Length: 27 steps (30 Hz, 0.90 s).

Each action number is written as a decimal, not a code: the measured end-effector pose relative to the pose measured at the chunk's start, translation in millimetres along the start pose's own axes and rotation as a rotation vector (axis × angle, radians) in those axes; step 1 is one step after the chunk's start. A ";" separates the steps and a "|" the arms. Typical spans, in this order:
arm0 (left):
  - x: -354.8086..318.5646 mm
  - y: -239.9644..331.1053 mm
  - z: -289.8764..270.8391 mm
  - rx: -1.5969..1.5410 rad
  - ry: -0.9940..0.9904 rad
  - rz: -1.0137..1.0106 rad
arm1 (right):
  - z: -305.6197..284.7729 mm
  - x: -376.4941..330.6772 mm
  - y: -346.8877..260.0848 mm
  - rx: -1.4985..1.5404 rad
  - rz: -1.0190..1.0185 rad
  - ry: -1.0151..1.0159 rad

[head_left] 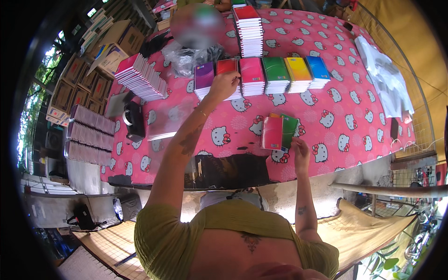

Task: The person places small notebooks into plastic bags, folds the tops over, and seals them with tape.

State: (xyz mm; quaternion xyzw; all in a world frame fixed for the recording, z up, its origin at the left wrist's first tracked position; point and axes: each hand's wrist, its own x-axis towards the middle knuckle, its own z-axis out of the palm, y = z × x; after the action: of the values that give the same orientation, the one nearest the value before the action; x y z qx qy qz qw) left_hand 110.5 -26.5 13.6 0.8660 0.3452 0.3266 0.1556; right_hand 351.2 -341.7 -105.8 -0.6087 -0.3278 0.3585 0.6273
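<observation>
A row of small spiral notebook stacks runs across the table: purple (204, 74), red (227, 65), pink (252, 70), green (275, 69), yellow (297, 68) and blue (318, 68). My left hand (226, 85) reaches over the red stack, its fingers closed at the top notebook's right edge. Nearer to me, a fanned set of notebooks lies low over the table, with a pink notebook (272, 132) on top, a green notebook (290, 130) behind it and a bit of yellow showing. My right hand (301, 152) pinches that set at its lower right corner.
A tall notebook pile (250, 35) stands behind the row, and a leaning pile (141, 77) at left. A black tape dispenser (134, 122), clear plastic sleeves (170, 122) and cardboard boxes (122, 39) are also at left. White plastic sheets (385, 77) hang over the right edge. Another person sits across the table.
</observation>
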 end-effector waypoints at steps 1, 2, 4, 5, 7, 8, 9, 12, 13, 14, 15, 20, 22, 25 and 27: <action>-0.5 6.1 3.8 0.081 0.076 0.020 | 1.0 -1.2 2.9 0.037 0.014 0.011; -2.8 13.2 8.7 0.162 0.154 0.039 | 1.4 -2.5 5.4 0.074 0.028 0.021; -9.6 29.8 14.0 0.237 0.272 0.068 | 6.4 -5.8 8.7 -0.031 0.018 0.059; -11.6 41.1 15.6 0.226 0.314 0.081 | 6.7 -5.6 9.1 -0.087 0.010 0.081; -33.1 70.2 28.3 0.151 0.296 0.147 | 6.0 -5.0 9.3 -0.154 0.008 0.068; -55.6 90.9 42.5 0.087 0.233 0.198 | 7.0 -5.1 10.8 -0.186 0.010 0.058; -77.3 118.0 53.9 0.128 0.137 0.389 | 8.8 -5.5 9.5 -0.233 -0.040 0.085; -156.0 158.5 126.1 0.338 -0.213 0.545 | 15.8 -8.2 -1.3 -0.377 -0.150 0.117; -154.6 159.6 129.8 0.266 -0.181 0.520 | 13.4 -5.9 -2.2 -0.428 -0.170 0.109; -153.0 160.1 133.3 0.194 -0.150 0.495 | 10.5 -3.7 -3.1 -0.479 -0.188 0.101; -151.4 160.0 136.7 0.122 -0.119 0.468 | 6.0 0.4 -4.7 -0.427 -0.131 0.082; -35.2 146.7 95.0 -0.094 0.042 0.242 | -7.0 83.9 -47.1 -0.810 -0.482 0.201; 29.6 135.1 98.7 0.215 0.300 0.383 | -13.6 144.6 -72.7 -0.925 -0.614 0.294; 58.7 83.5 129.7 0.424 -0.019 0.330 | -12.1 225.6 -96.8 -1.168 -0.649 0.278; 66.3 80.0 128.6 0.372 -0.052 0.347 | -21.1 264.5 -93.1 -1.316 -0.623 0.217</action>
State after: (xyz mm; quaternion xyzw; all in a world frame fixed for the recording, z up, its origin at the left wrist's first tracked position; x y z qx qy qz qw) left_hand 273.1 -42.8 -11.4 0.9341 0.2414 0.2570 -0.0558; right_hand 513.5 -128.5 -20.4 -0.7700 -0.5689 -0.1698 0.2338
